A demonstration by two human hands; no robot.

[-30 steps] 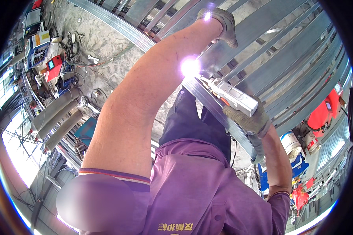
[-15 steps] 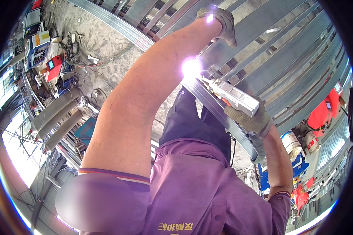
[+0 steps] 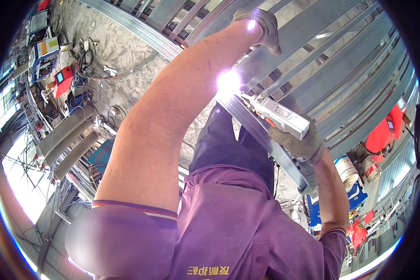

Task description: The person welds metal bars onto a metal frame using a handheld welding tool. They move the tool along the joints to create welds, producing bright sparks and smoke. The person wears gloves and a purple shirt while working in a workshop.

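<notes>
torch (image 3: 282,115), silver-white, boxy and narrow-nosed, lies in the clenched grip of the right hand (image 3: 304,144), gloved in grey-green fabric, seemingly so its nose can slant far-left at a round violet-white glare (image 3: 229,83). this glare sits over a long grey metal rail (image 3: 262,134), beside flat dull-grey metal slats (image 3: 303,39). the left hand (image 3: 268,30), likewise gloved, reaches over the slats on the glare's far side, perhaps for steadiness; whether its grip is clenched on anything, i cannot tell.

The floor (image 3: 130,51) at left leaves free passage; along the near rail (image 3: 254,125), the bright glare (image 3: 228,83) and the white tool (image 3: 282,115) stand in the way.
</notes>
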